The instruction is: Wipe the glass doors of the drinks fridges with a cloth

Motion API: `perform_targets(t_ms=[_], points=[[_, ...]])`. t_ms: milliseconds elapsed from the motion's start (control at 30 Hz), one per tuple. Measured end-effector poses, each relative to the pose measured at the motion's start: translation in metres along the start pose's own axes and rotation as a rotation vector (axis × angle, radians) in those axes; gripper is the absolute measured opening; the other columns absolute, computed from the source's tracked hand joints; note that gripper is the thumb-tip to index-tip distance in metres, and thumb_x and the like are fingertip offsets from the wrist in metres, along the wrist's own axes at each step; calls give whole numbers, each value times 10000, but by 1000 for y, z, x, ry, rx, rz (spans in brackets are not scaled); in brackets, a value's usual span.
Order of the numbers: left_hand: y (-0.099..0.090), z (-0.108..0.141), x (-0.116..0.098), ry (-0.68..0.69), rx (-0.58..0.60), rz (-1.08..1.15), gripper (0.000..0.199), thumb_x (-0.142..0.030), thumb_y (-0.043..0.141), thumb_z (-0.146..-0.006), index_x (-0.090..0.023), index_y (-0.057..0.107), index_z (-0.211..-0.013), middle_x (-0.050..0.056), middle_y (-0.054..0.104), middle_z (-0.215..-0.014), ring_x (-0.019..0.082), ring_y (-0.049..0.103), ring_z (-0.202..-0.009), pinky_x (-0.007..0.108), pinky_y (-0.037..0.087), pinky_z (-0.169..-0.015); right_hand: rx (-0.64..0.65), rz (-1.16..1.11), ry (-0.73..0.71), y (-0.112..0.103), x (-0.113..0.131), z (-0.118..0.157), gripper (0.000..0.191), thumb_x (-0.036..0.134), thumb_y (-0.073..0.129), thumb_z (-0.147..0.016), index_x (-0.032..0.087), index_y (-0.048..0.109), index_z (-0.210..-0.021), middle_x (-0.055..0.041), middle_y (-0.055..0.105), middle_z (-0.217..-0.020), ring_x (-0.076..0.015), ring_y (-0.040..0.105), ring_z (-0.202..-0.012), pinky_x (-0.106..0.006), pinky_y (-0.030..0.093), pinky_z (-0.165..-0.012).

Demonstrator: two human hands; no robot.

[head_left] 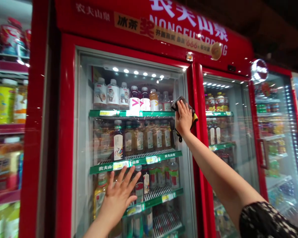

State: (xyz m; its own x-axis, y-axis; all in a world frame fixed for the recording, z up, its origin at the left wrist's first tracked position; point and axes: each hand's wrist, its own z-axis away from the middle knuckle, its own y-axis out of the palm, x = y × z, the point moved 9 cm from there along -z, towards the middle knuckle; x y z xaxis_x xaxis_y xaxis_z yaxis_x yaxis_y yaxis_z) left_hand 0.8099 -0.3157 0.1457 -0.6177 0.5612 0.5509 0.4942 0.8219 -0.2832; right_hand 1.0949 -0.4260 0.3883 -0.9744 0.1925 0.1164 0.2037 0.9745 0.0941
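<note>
1. The right hand (183,119) is raised high against the glass door (85,138) of a red drinks cooler (64,16). It presses a dark cloth (179,105) onto the upper right part of the pane, about level with the top green shelf edge (109,113) inside.
2. Its fingers (182,107) lie close together and reach up over the cloth, which is held between them and the glass. A yellow edge (195,118) and a black strap (180,138) hang from the cloth.
3. The left hand (118,200) sits much lower on the same door, its palm flat to the glass and its fingers (129,175) spread wide. It holds nothing visible.
4. The door's long axis runs upright. The cloth lies at its right edge, just beside the red upright (198,148) between this door and the next, and well up and to the right of the left hand. The right hand is the nearer one, in contact with it.
5. Bottled drinks (119,142) stand on the shelves behind the glass. The right forearm comes in from a dark patterned sleeve (268,221) at lower right.
</note>
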Motion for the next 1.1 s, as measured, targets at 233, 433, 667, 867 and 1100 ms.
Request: perform_targets(t_ms=[233,433,667,867,1100], points=[[-1,-1,-1,22,-25,-15,1106,-752,681,-740,-335,141,-1610,54,191,-1686,307,7,-1574,610,-45,-1256,-82,41,25,0,-14,26,564,252,356,-977,285,415,-1536,-79,465,-1568,-308,354,-1486,-604,339,-1153],[-5,-3,-2,32,-38,-26,1164,-718,739,-710,-303,138,-1616,80,164,-1693,335,6,-1572,631,-45,-1249,-99,21,73,2,-21,-9,559,217,342,-970,249,438,-1520,-95,444,-1580,-294,327,-1501,-579,369,-1144],[-4,-3,-1,31,-39,-1,1105,-707,708,-752,-324,133,-1614,66,132,-1699,319,7,-1574,617,-55,-1248,-53,-213,-142,-32,-13,41,564,79,339,-899,225,617,-1367,-76,675,-1348,-199,584,-1299,-410,480,-1080],[-2,-3,2,22,-80,10,1104,-717,715,-736,-327,163,-1610,63,150,-1697,315,29,-1574,614,-33,-1250,-21,-70,-377,-69,11,20,481,136,404,-964,320,655,-1331,15,640,-1404,-197,514,-1378,-424,385,-1175],[-3,-1,0,28,-68,-11,1136,-716,733,-718,-297,170,-1611,84,157,-1695,334,20,-1573,632,-24,-1246,-32,-22,-184,-33,-42,-7,404,187,412,-983,225,642,-1313,-47,605,-1444,-275,370,-1485,-551,363,-1173]])
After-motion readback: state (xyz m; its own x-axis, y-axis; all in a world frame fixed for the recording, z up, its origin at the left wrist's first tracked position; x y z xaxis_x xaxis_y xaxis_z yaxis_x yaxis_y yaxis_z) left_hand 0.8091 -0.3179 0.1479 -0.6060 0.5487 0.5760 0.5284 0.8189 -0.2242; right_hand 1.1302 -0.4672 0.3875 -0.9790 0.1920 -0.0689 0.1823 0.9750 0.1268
